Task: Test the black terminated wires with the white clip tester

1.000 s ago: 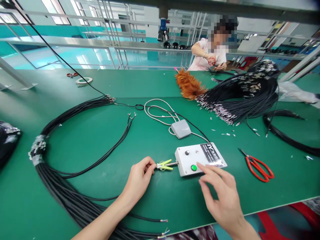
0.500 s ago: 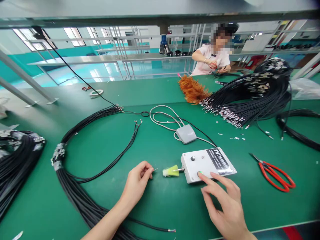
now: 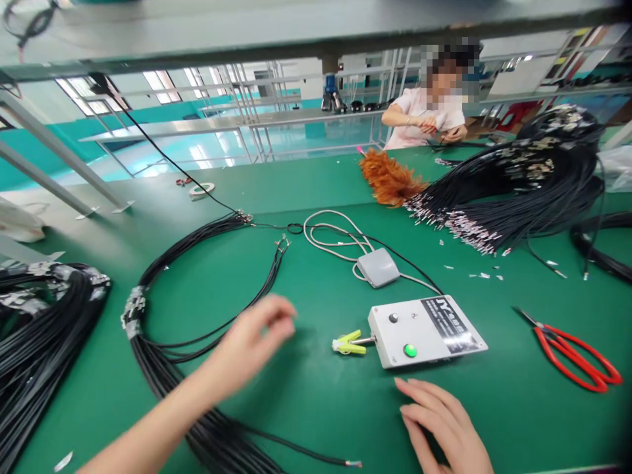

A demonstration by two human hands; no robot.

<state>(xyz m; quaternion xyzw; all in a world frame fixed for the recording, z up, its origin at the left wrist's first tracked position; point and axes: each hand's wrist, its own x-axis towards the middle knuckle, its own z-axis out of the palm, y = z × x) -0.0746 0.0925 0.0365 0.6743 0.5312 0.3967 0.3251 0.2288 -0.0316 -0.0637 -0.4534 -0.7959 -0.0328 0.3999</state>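
A white box (image 3: 417, 332) with a dark knob, a lit green button (image 3: 410, 350) and a black label lies on the green table. From its left side a metal shaft carries a yellow-green clip (image 3: 353, 343), its two arms spread apart. My right hand (image 3: 444, 424) is just below the box, fingers apart and holding nothing. To the left, my left hand (image 3: 257, 339) hovers near a few black cables (image 3: 259, 283); its curled fingers are smeared by motion, so whether they hold anything is unclear. A large bundle of black cables (image 3: 162, 368), banded with clear tape, curves beneath my left forearm.
Red-handled scissors (image 3: 575, 355) lie at the right. Behind the box are a grey pedal (image 3: 378, 268) with a coiled cord, an orange feather duster (image 3: 390, 178) and a large cable pile (image 3: 513, 178). More cables (image 3: 54, 342) lie far left. Across the table, a person (image 3: 429, 118) handles something.
My right hand has come off the button and down toward me. My left hand has moved left from the clip. The clip's shaft has turned, showing both arms; the button glows green.
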